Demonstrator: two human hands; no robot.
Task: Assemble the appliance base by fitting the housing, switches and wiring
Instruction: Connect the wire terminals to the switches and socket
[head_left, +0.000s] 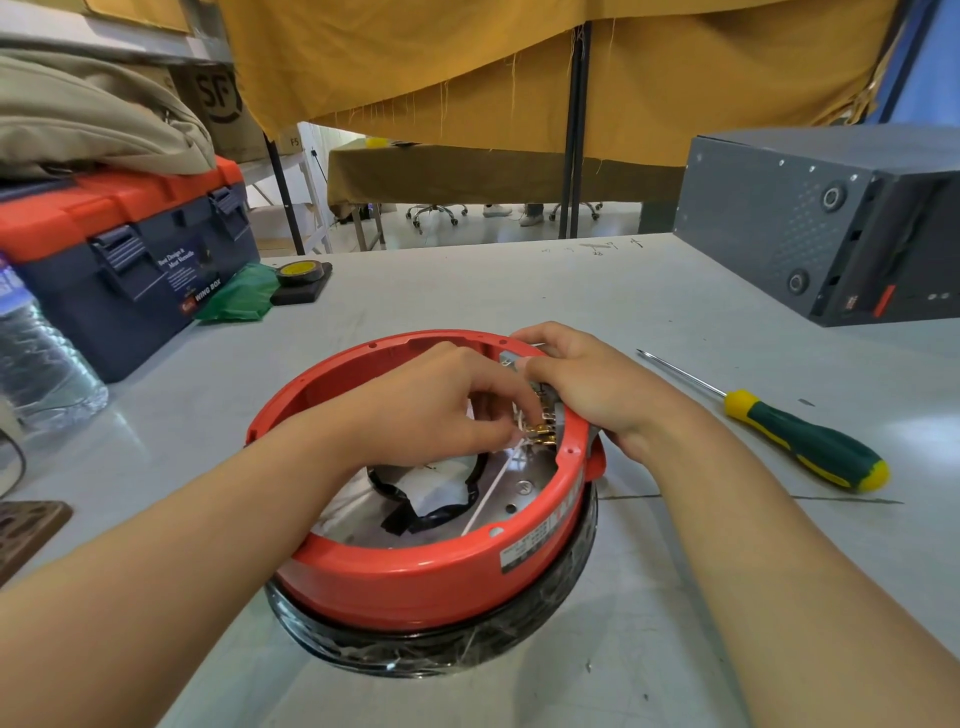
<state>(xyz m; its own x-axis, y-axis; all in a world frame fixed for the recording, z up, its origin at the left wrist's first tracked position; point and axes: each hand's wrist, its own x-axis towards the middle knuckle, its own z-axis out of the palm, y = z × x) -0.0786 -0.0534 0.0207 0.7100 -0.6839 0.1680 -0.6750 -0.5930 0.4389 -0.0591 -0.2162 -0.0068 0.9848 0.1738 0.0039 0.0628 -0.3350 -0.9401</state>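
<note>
Currently, label by label:
Housing: round red plastic appliance housing (415, 577), open side up, lower centre of frame, seated on a black rounded body wrapped in clear film (441, 644), on the pale grey worktable (519, 291).
Inside: metal plate, a black-edged opening with white material, a white wire (485, 499) running diagonally up to brass terminals (540, 428) at the right inner wall.
Left hand: left hand (431, 410) reaches in from the lower left, fingers curled, fingertips pinching the white wire right at the brass terminals.
Right hand: right hand (587, 379) is draped over the right rim, fingers curled onto a grey switch block (519, 358) set in the housing wall, thumb side outside the rim. How firm the hold is, cannot tell.
Tool: green-and-yellow-handled screwdriver (800, 441) lies on the table, right of frame, apart from both hands.
Left side: blue toolbox with orange lid (130, 244), clear plastic water bottle (41, 358) at the left edge, green bag (244, 296), roll of black tape (298, 273).
Upper right: dark grey metal case (810, 218).
Background: mustard cloth curtain (519, 67) across the top.
</note>
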